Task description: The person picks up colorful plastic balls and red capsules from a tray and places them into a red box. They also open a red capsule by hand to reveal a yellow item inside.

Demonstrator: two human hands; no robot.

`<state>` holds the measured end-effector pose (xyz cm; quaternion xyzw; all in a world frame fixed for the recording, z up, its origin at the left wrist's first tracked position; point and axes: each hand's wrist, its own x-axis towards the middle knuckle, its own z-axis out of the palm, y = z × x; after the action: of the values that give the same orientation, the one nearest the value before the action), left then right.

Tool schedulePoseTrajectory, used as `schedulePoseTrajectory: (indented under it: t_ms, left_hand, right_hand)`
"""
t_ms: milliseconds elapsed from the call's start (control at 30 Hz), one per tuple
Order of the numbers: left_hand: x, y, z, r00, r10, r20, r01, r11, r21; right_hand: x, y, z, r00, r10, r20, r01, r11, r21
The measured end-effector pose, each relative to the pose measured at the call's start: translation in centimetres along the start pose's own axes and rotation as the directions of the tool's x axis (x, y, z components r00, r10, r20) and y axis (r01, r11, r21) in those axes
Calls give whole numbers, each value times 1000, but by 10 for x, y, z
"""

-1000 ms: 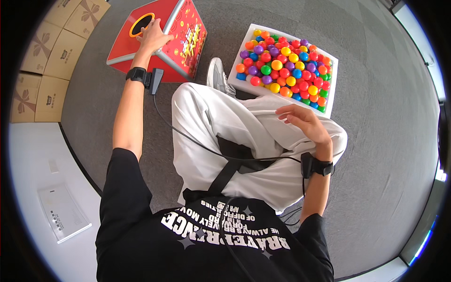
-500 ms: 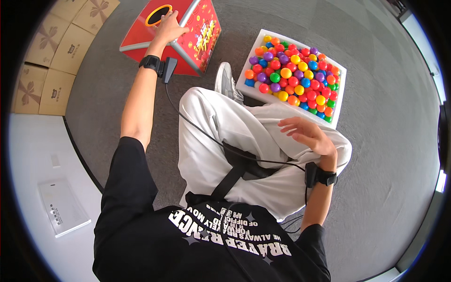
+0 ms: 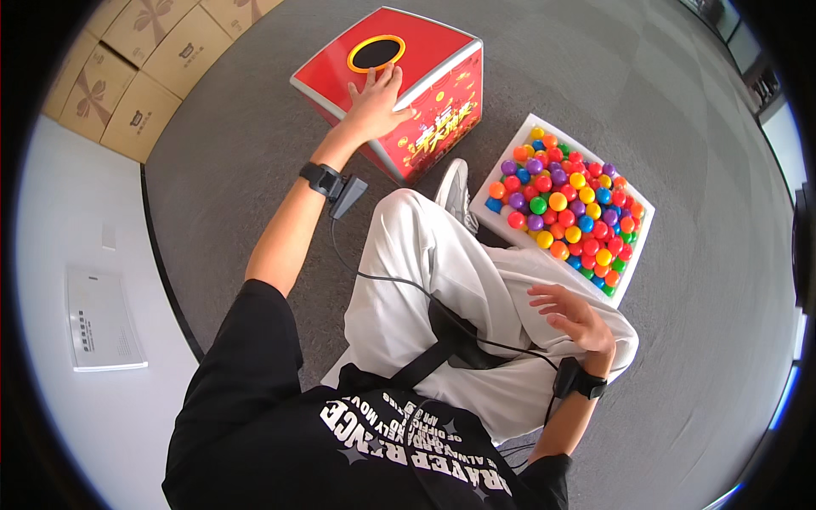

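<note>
My left hand (image 3: 374, 106) rests, fingers spread, on the top near edge of a red lottery box (image 3: 429, 32) with silver edging. Its fingertips reach the orange-rimmed round hole (image 3: 376, 54) in the lid, and nothing is held. My right hand (image 3: 576, 317) hovers over my right knee, empty, with its fingers loosely bent and apart. Beyond that knee stands a shallow white tray (image 3: 643, 240) full of small plastic balls (image 3: 557, 201) in red, orange, yellow, green, blue and purple. The box stands left of the tray on the floor.
Cardboard boxes (image 3: 146, 110) are stacked at the far left along the white wall (image 3: 102, 195). My crossed legs in white trousers (image 3: 399, 263) fill the middle, with a grey shoe (image 3: 457, 194) between box and tray. A black cable (image 3: 399, 280) runs between my wrists across my lap.
The whole view has shifted, so the box, tray and legs appear lower and further right. My left hand stays on the box's edge; my right hand keeps its place over the knee.
</note>
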<state>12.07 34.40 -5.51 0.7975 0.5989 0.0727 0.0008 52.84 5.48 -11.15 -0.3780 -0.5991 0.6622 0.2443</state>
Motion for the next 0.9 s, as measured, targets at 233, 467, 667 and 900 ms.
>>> schedulePoseTrajectory:
  t_ms: [233,467,667,900]
  left_hand:
    - [-34,-18,-7,998,-31,-46,30,999,-36]
    - [-35,-27,-8,994,108,36,-107,994,-11]
    - [-51,-29,-6,995,90,50,-88,996,-32]
    - [-64,-37,2,993,117,32,-115,991,-71]
  right_hand:
    - [2,3,2,1000,-18,12,18,1000,-1]
    - [-2,4,3,1000,-1,-2,1,1000,11]
    - [-5,6,0,998,-52,-47,51,999,-18]
    - [-10,-17,-44,922,-41,-385,-49,974,-221]
